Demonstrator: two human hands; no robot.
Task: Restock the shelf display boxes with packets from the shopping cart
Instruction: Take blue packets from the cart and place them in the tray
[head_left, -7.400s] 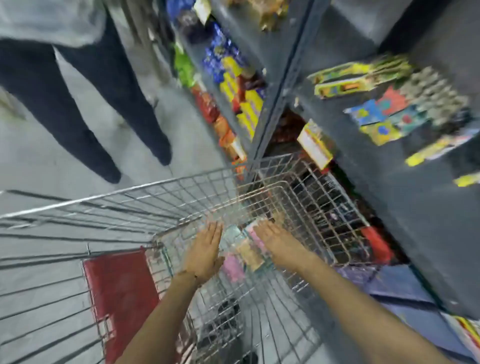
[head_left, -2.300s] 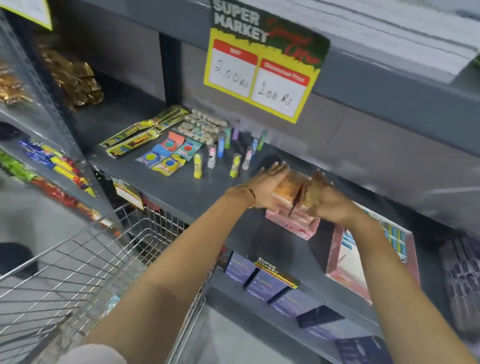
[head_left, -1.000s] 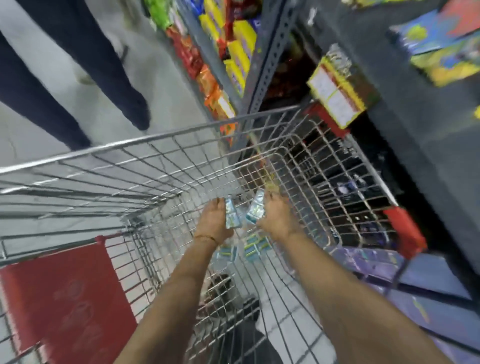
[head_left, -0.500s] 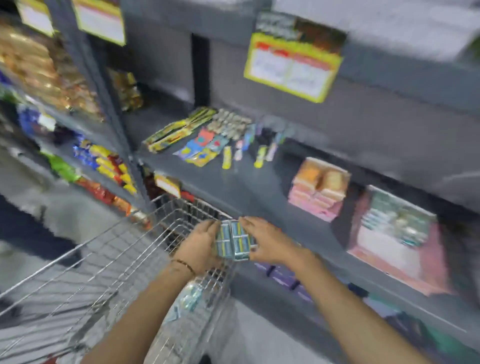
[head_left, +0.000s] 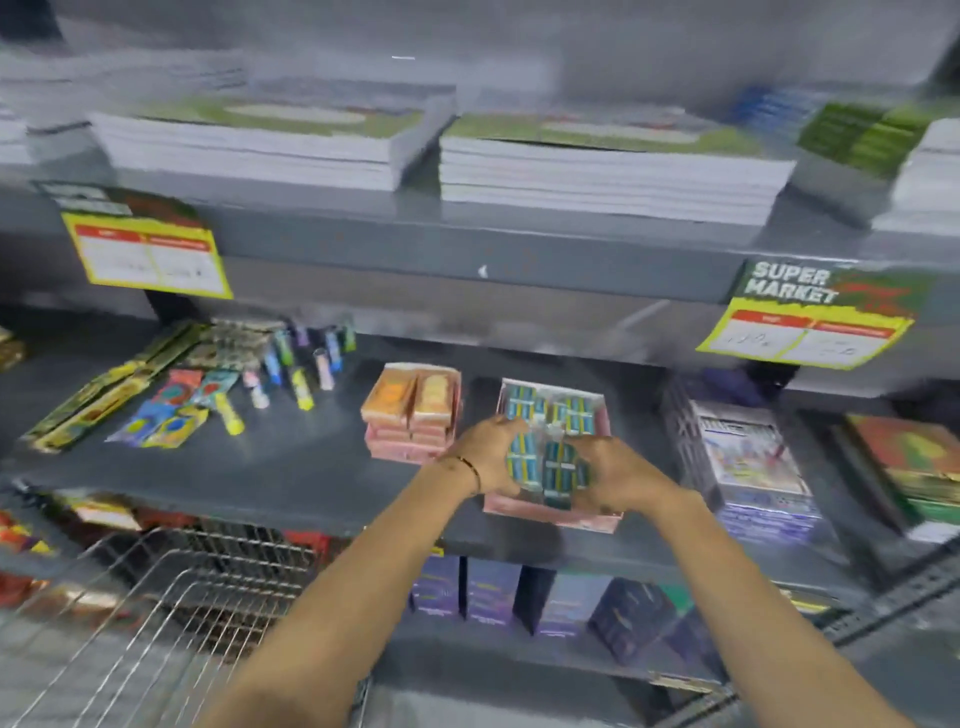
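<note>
My left hand (head_left: 485, 457) and my right hand (head_left: 610, 475) hold between them a bunch of teal-and-yellow packets (head_left: 545, 467). The bunch sits over the front part of a pink display box (head_left: 602, 514) on the grey middle shelf (head_left: 291, 467). More of the same packets (head_left: 550, 408) lie in the back of that box. To its left stands a second pink display box (head_left: 400, 447) filled with orange packets (head_left: 410, 397). The wire shopping cart (head_left: 171, 613) is at the lower left, below the shelf edge.
Coloured small tubes (head_left: 298, 382) and flat packs (head_left: 161, 415) lie on the shelf's left part. A printed box (head_left: 748, 457) and books (head_left: 914, 467) stand to the right. Stacks of notebooks (head_left: 597, 171) fill the upper shelf, with yellow price signs (head_left: 810, 322) hanging from it. Dark boxes (head_left: 545, 603) line the lower shelf.
Both hands have lifted the teal packets out of the cart, up and to the right, and now have them over the right-hand pink box. The view has swung up to the shelf.
</note>
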